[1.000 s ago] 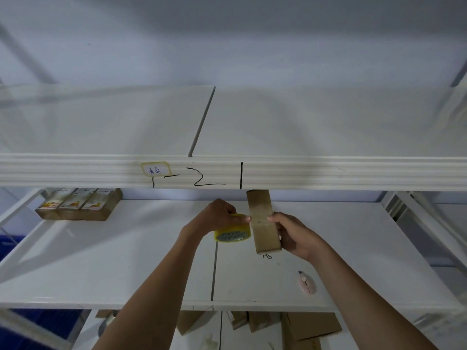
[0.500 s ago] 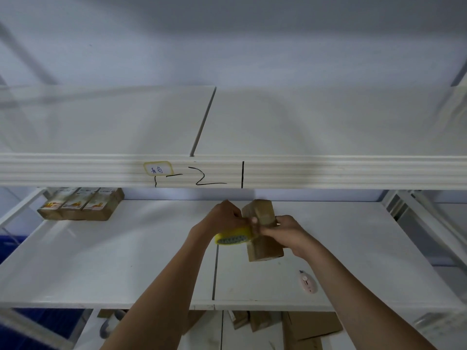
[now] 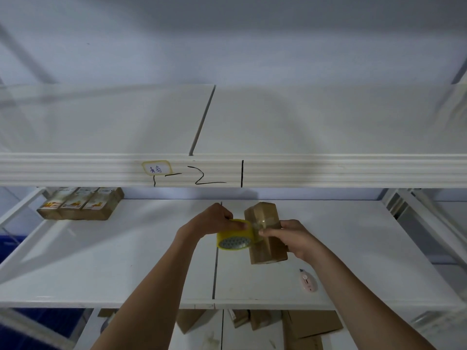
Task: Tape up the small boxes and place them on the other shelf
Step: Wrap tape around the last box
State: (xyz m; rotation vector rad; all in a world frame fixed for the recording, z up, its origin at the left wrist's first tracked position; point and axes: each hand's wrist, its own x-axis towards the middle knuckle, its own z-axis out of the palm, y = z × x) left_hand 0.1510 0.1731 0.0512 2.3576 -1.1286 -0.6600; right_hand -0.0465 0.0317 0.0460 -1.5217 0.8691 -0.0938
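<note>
While both forearms are reaching in from the bottom edge, cardboard pieces point(image 3: 313, 324) are lying on the lowest level beneath them. Just above, a small pink box cutter point(image 3: 308, 281) is resting on the middle shelf point(image 3: 126, 261), near the right wrist. The right hand point(image 3: 294, 238) is gripping the small brown box point(image 3: 266, 233), fingers wrapped round its right side and thumb pressing on a clear strip of tape across its front; the box is being held upright, slightly tilted, above the shelf. The left hand point(image 3: 214, 221) is curling closed over the yellow tape roll point(image 3: 236, 237), which is touching the box's left side. Farther back at the left, three printed brown boxes point(image 3: 80, 203) are sitting side by side. Above, the upper shelf point(image 3: 328, 170) is carrying a handwritten label point(image 3: 156, 168) on its front edge.
</note>
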